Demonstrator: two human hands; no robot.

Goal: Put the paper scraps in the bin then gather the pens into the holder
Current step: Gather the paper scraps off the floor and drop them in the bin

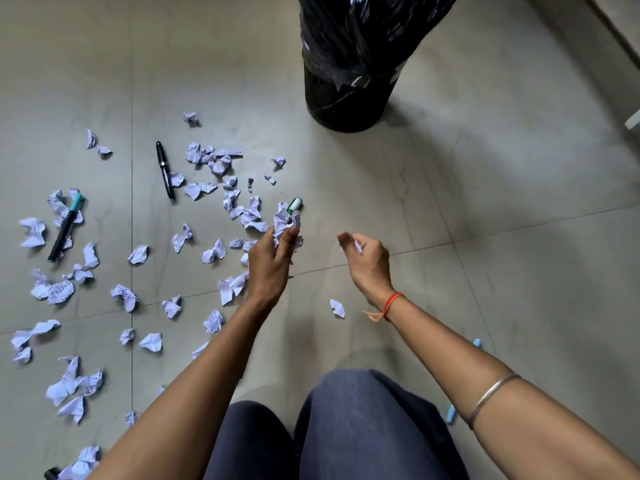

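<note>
My left hand (272,261) grips a bunch of crumpled paper scraps (287,225) above the tiled floor. My right hand (365,258) is beside it, fingers curled round a small paper scrap (358,244). Several more paper scraps (214,252) lie scattered over the floor to the left. A black pen (164,169) and a teal-capped marker (65,228) lie among them. A green-and-white marker (295,205) lies just beyond the left hand. The black bin (346,98), lined with a black bag, stands at the top centre.
A single scrap (337,308) lies between my forearms. Two light blue objects (451,414) peek out behind my right forearm. My knees in dark trousers (346,427) fill the bottom centre. A wall base runs along the top right.
</note>
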